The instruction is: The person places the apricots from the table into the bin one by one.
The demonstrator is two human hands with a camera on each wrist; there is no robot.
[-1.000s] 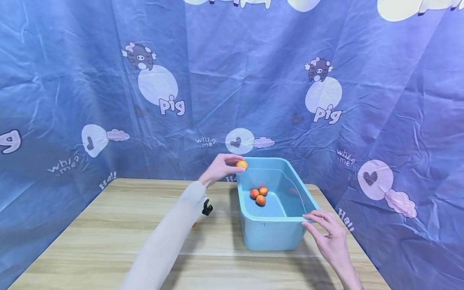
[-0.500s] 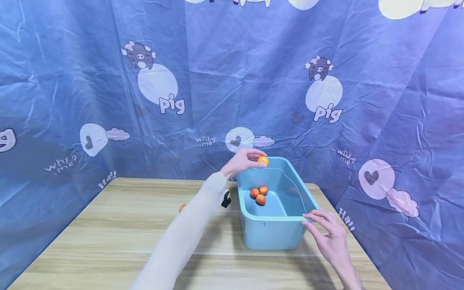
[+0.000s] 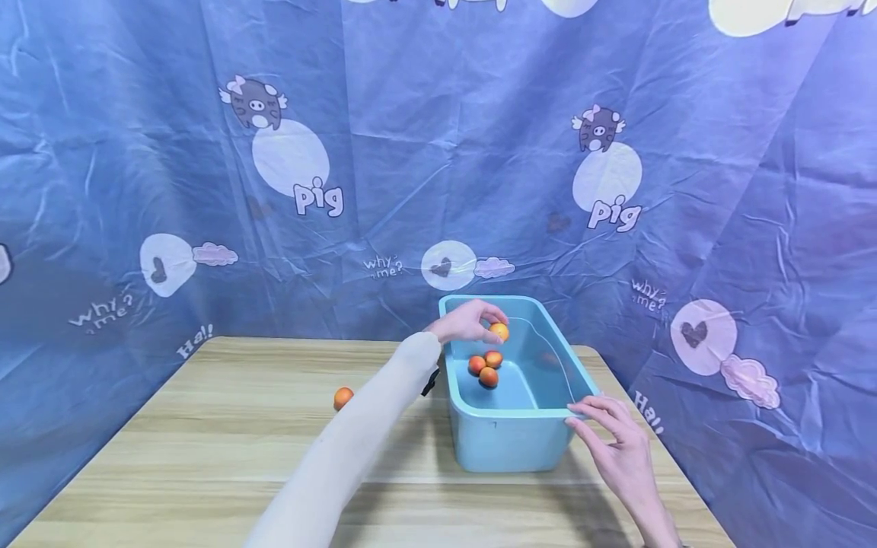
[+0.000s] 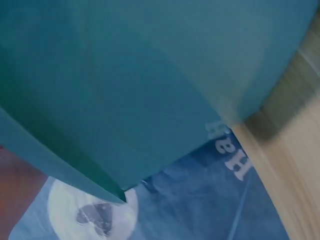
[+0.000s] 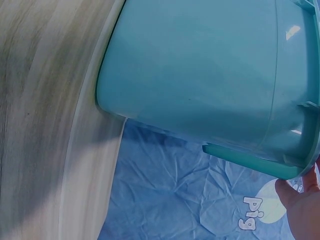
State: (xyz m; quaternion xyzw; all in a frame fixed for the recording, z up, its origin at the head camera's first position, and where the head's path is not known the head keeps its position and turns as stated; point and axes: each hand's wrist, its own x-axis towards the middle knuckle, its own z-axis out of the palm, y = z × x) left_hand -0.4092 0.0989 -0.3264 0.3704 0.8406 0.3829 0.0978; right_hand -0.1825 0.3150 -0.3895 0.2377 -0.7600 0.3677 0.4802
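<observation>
My left hand [image 3: 469, 321] reaches over the left rim of a light-blue plastic bin [image 3: 510, 441] and holds a small round orange fruit [image 3: 499, 332] in its fingertips, inside the bin's opening. Below it, several similar orange-red fruits [image 3: 489, 377] lie together on the bin's floor. My right hand [image 3: 620, 449] pinches the bin's rim at the near right corner, thumb outside. In the right wrist view, the right hand [image 5: 305, 207] shows at the lower right edge. Mostly the bin's outer wall [image 4: 125, 90] fills the left wrist view, and the held fruit is hidden there.
Another orange fruit [image 3: 343, 398] lies on the wooden table [image 3: 226, 441] left of the bin, partly behind my left sleeve [image 3: 342, 449]. A blue cloth [image 3: 425, 167] printed with pigs and words hangs behind the table.
My left hand has carried the fruit rightward over the bin's rim and then lowered it into the opening. The fruit on the table has come out from behind the sleeve. The right hand stays put.
</observation>
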